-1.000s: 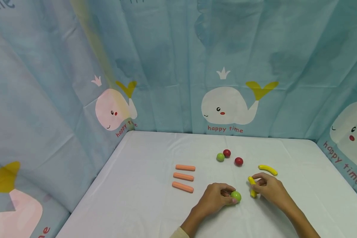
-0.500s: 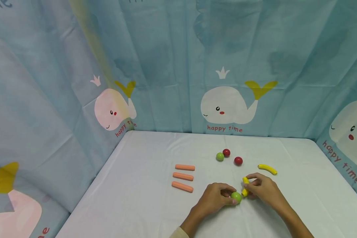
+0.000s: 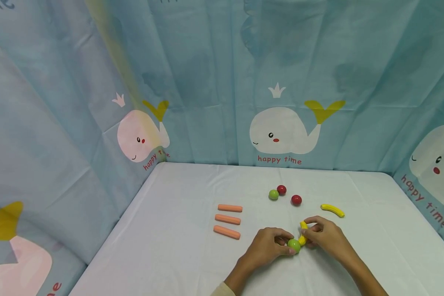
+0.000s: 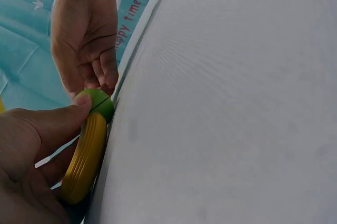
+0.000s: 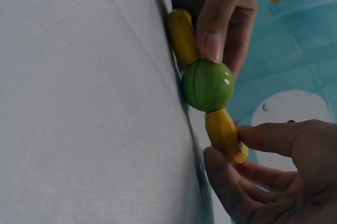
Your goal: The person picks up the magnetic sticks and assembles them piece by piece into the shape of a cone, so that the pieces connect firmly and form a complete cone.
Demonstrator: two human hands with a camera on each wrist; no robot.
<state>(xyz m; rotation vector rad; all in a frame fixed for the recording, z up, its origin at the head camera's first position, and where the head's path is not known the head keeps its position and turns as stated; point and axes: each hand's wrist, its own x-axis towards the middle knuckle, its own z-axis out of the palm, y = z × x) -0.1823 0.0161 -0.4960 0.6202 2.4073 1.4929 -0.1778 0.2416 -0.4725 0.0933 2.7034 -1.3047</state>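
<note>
White-covered counter (image 3: 170,246), far corners rounded. On it: three orange sticks (image 3: 227,219), side by side; far green ball (image 3: 274,195) just beside red ball (image 3: 281,190); second red ball (image 3: 296,200) near; curved yellow piece (image 3: 332,210) rightward. Held green ball (image 3: 294,245) nearer, contact unclear.

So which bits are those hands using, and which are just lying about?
In use, it seems:
green ball in the left hand
two yellow curved sticks, one either side

Lying about:
other yellow curved stick
other green ball
two red balls
three orange sticks
</note>
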